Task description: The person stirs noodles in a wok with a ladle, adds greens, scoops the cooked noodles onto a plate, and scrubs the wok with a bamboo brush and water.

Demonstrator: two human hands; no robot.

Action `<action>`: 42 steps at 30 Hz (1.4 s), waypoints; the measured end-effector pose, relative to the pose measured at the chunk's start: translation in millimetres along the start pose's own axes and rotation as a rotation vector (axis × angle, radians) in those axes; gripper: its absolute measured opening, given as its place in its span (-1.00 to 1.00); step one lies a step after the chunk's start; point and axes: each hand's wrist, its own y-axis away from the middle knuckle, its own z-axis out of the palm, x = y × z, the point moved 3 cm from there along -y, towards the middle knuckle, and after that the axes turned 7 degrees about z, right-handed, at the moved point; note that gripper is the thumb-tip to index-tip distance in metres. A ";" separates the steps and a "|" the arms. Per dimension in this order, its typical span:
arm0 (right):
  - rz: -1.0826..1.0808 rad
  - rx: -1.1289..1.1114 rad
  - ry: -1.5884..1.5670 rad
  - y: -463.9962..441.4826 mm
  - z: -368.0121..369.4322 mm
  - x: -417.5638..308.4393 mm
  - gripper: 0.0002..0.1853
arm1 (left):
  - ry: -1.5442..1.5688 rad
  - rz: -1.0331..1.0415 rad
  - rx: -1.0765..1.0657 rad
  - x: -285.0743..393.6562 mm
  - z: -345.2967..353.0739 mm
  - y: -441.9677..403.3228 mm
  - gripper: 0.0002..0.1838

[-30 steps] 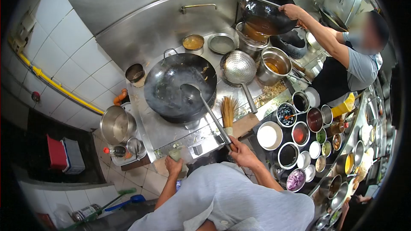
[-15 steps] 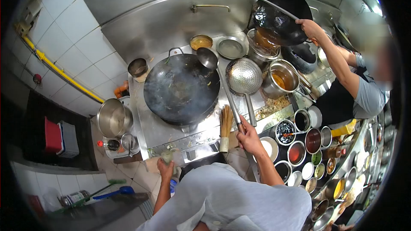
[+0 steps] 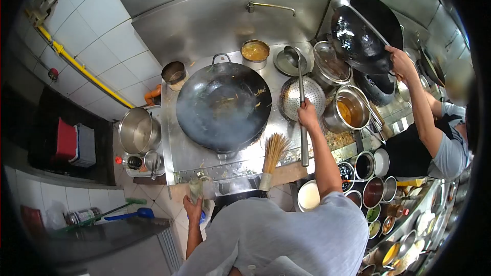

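Observation:
A large black wok (image 3: 223,105) sits on the steel stove, steaming, with a few food scraps on its inner wall. My right hand (image 3: 308,115) is closed around the long handle of a ladle (image 3: 291,55), whose bowl is over a shallow metal pan (image 3: 283,66). Under that handle lies a perforated strainer (image 3: 313,97). At the stove's front edge my left hand (image 3: 193,207) grips a greenish cloth (image 3: 196,189), its shape partly blurred. A straw brush (image 3: 275,153) stands between the wok and my body.
At the right, a co-worker's hand (image 3: 400,64) holds another wok (image 3: 363,36) tilted above a sieve (image 3: 332,61). Pots of yellow-brown liquid (image 3: 346,112) stand beside it. Several sauce bowls (image 3: 364,165) are at the lower right. A steel basin (image 3: 139,131) sits left, and a faucet (image 3: 271,6) is behind.
My right hand has carried the ladle out of the wok, rightward and away from me, over the strainer and shallow pan. Liquid no longer pours from the co-worker's wok. The camera view has shifted.

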 end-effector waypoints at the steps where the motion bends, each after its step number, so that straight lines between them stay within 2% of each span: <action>1: -0.002 -0.005 -0.002 -15.0 1.4 -4.4 -0.75 | -0.001 -0.003 0.004 0.3 -0.2 1.2 -0.08; 3: 0.261 -0.091 -0.075 -43.2 4.7 -9.2 -0.79 | -0.006 0.029 0.051 -4.0 -2.1 2.0 -0.10; 6: 0.382 -0.218 -0.224 -88.0 15.1 -0.4 -0.85 | 0.013 0.041 0.080 -5.0 -7.3 2.6 -0.13; 7: 0.523 -0.357 -0.498 -91.4 13.2 -4.3 -0.92 | 0.012 0.042 0.080 -7.2 -8.4 2.5 -0.13; 8: 0.523 -0.357 -0.498 -97.9 9.7 -9.3 -0.92 | 0.017 0.053 0.090 -9.5 -9.3 1.8 -0.14; 10: 0.865 -0.495 -1.704 -98.8 8.2 -24.5 -0.84 | 0.023 0.063 0.099 -7.5 -14.0 2.1 -0.16; 12: 0.863 -0.471 -1.797 -90.9 3.1 -33.8 -0.78 | 0.035 0.115 0.120 -4.6 -18.4 2.1 -0.18; 14: 0.807 -0.554 -1.930 -76.5 -2.6 -49.4 -0.79 | 0.059 0.142 0.112 -3.3 -19.8 -3.1 -0.20; 19: 0.779 -0.578 -1.941 -6.3 -38.6 -109.7 -0.79 | 0.080 0.238 0.070 24.6 -23.7 -21.7 -0.23; 21: 0.770 -0.666 -1.952 33.2 -55.8 -138.7 -0.80 | 0.102 0.420 0.034 31.8 -20.3 -33.1 -0.25; 22: 0.768 -0.660 -1.945 53.8 -64.2 -152.1 -0.80 | 0.109 0.419 0.029 32.8 -16.9 -40.4 -0.25; 24: 0.787 -0.733 -1.962 102.8 -75.5 -186.2 -0.86 | -0.059 0.483 0.016 26.6 -9.3 -49.5 -0.21; 26: 0.798 -0.770 -1.972 148.0 -81.3 -215.1 -0.91 | -0.128 0.482 -0.007 14.2 -1.7 -57.2 -0.20; 28: 0.787 -0.754 -1.984 188.2 -79.9 -232.0 -0.86 | -0.191 0.500 -0.029 11.6 -1.1 -64.7 -0.19; 30: 0.822 -0.725 -1.984 222.5 -73.2 -238.8 -0.83 | -0.207 0.419 -0.270 9.4 2.9 -68.2 -0.19; 34: 0.977 -0.739 -1.948 275.4 -44.1 -239.4 -0.92 | -0.299 0.377 -0.283 16.3 -2.5 -62.9 -0.26; 36: 1.071 -0.666 -1.817 292.6 -29.1 -229.4 -0.94 | -0.348 0.346 -0.317 19.4 -5.8 -65.4 -0.27; 38: 1.023 -0.645 -1.406 304.5 -20.3 -223.2 -0.93 | -0.380 0.308 -0.330 20.9 -5.9 -65.5 -0.26; 40: 0.835 -0.573 -0.944 318.0 -18.2 -224.2 -0.88 | -0.386 0.337 -0.326 13.7 -2.1 -65.6 -0.26; 41: 0.746 -0.521 -0.735 325.4 -17.3 -222.9 -0.62 | -0.388 0.339 -0.325 11.3 -0.7 -66.6 -0.25; 42: 0.746 -0.515 -0.740 332.8 -16.8 -217.5 -0.62 | -0.392 0.345 -0.322 12.2 -0.8 -69.3 -0.24</action>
